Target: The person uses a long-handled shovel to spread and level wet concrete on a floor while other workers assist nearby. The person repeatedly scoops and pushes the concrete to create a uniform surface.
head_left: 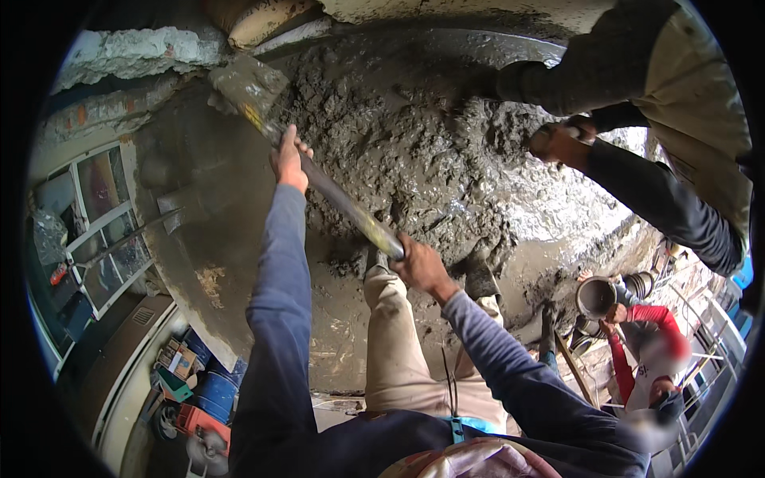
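Note:
A long-handled shovel [344, 197] slants from the middle of the head view up to the far left. My left hand [290, 161] is wrapped round the shaft just below the blade. Closer to my body, my right hand [422, 268] grips the handle's near end. The blade is caked with grey mix and rests at the far left edge of a heap of wet concrete [398, 151]. That heap spreads from in front of my legs toward the far right. My boots stand at its near edge, partly hidden in the mud.
A co-worker's hands [562, 143] are over the heap at the far right. At the lower right, a person in red sleeves [669, 331] holds a bucket [596, 298]. A broken wall edge [135, 60] borders the far left. Below the slab's left edge are a window [103, 227] and a blue drum [215, 390].

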A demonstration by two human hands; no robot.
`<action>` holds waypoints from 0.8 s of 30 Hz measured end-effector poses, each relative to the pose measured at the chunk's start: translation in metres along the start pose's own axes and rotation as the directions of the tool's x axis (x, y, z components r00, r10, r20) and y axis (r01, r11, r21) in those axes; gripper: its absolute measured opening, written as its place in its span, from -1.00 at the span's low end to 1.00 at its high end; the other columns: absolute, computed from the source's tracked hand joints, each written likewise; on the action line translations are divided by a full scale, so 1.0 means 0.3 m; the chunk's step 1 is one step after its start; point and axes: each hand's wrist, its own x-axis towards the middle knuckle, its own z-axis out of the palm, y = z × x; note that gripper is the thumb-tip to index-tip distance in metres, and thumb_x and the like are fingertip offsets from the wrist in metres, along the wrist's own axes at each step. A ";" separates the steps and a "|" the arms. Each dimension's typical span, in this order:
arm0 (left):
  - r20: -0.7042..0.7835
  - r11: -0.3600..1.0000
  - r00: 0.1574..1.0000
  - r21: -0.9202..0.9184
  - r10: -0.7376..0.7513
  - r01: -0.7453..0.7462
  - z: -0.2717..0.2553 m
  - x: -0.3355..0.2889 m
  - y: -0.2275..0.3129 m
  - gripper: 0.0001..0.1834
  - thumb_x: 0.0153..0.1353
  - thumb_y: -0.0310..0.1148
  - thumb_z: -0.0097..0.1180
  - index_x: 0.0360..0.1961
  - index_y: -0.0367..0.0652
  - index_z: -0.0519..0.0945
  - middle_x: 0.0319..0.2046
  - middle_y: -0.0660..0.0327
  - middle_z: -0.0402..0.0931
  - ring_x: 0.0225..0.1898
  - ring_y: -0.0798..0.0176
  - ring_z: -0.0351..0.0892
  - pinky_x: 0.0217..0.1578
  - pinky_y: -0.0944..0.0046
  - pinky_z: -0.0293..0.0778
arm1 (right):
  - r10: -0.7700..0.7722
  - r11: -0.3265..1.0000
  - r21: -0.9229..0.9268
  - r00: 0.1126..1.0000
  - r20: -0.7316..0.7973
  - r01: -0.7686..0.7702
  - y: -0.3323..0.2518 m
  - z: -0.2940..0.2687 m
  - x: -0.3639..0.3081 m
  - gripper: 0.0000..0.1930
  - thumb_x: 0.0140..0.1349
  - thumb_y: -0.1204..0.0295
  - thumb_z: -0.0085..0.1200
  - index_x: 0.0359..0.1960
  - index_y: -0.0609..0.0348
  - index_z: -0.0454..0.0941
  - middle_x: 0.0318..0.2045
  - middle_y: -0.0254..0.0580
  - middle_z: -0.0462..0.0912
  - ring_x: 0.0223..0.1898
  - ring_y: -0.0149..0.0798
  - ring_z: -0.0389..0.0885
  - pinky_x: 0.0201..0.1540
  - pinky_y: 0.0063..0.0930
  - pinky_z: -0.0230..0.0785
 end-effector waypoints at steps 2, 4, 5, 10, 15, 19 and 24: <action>-0.085 0.987 0.986 0.085 0.141 -0.134 0.068 0.198 -0.077 -0.68 0.40 -0.21 0.30 -0.40 -0.11 0.49 -0.56 0.35 0.37 -0.58 0.38 0.38 -0.55 0.26 0.44 | 0.046 0.995 -0.088 0.997 0.063 -0.041 0.111 -0.017 0.245 -0.47 0.23 0.23 0.24 0.18 0.16 0.40 -0.23 0.25 0.72 -0.16 0.27 0.72 -0.05 0.11 0.56; -0.160 0.983 0.983 0.173 0.089 -0.061 0.134 0.295 -0.260 -0.63 0.44 -0.18 0.25 -0.41 -0.20 0.48 -0.60 0.28 0.40 -0.65 0.32 0.39 -0.63 0.21 0.41 | 0.118 0.989 -0.098 0.992 0.050 -0.113 0.231 -0.036 0.315 -0.44 0.23 0.23 0.23 0.22 0.15 0.39 -0.20 0.28 0.73 -0.11 0.29 0.72 -0.02 0.11 0.56; -0.202 0.971 0.979 0.238 0.032 0.017 0.157 0.289 -0.399 -0.67 0.39 -0.24 0.30 -0.42 -0.18 0.48 -0.62 0.27 0.39 -0.70 0.28 0.38 -0.67 0.17 0.37 | 0.145 0.984 -0.112 0.988 0.057 -0.138 0.299 -0.047 0.268 -0.43 0.22 0.23 0.23 0.22 0.16 0.39 -0.18 0.29 0.73 -0.09 0.30 0.72 -0.01 0.10 0.56; -0.145 0.953 0.951 0.094 -0.275 0.290 0.165 -0.098 -0.968 -0.70 0.38 -0.19 0.27 -0.42 -0.03 0.46 -0.63 0.34 0.35 -0.69 0.32 0.38 -0.68 0.20 0.38 | 0.311 0.933 -0.204 0.949 0.047 -0.296 0.547 -0.145 -0.271 -0.50 0.17 0.25 0.22 0.11 0.18 0.42 -0.26 0.32 0.72 -0.16 0.32 0.73 -0.06 0.13 0.57; -0.074 0.943 0.941 0.018 -0.330 0.332 0.243 -0.739 -1.169 -0.74 0.36 -0.23 0.29 -0.28 -0.05 0.43 -0.54 0.36 0.40 -0.64 0.39 0.41 -0.66 0.30 0.41 | 0.440 0.876 -0.224 0.898 0.008 -0.427 0.671 -0.291 -0.859 -0.48 0.19 0.21 0.28 0.14 0.15 0.48 -0.19 0.28 0.73 -0.12 0.32 0.71 -0.03 0.12 0.54; -0.023 0.690 0.690 -0.051 -0.724 0.722 0.242 -1.203 -1.290 -0.78 0.25 -0.27 0.36 -0.33 -0.02 0.51 -0.54 0.32 0.45 -0.62 0.32 0.48 -0.56 0.23 0.49 | 0.598 0.745 -0.341 0.801 -0.041 -0.574 0.749 -0.390 -1.288 -0.55 0.10 0.16 0.37 -0.05 0.07 0.54 -0.29 0.16 0.75 -0.19 0.30 0.71 -0.10 0.13 0.54; -0.023 0.487 0.492 -0.198 -0.870 0.851 0.150 -1.418 -1.137 -0.76 0.20 -0.26 0.36 -0.32 -0.02 0.50 -0.55 0.30 0.45 -0.59 0.24 0.49 -0.50 0.16 0.53 | 0.694 0.680 -0.295 0.719 -0.039 -0.671 0.672 -0.375 -1.508 -0.58 0.07 0.19 0.34 -0.06 0.06 0.59 -0.31 0.10 0.74 -0.20 0.24 0.73 -0.11 0.07 0.54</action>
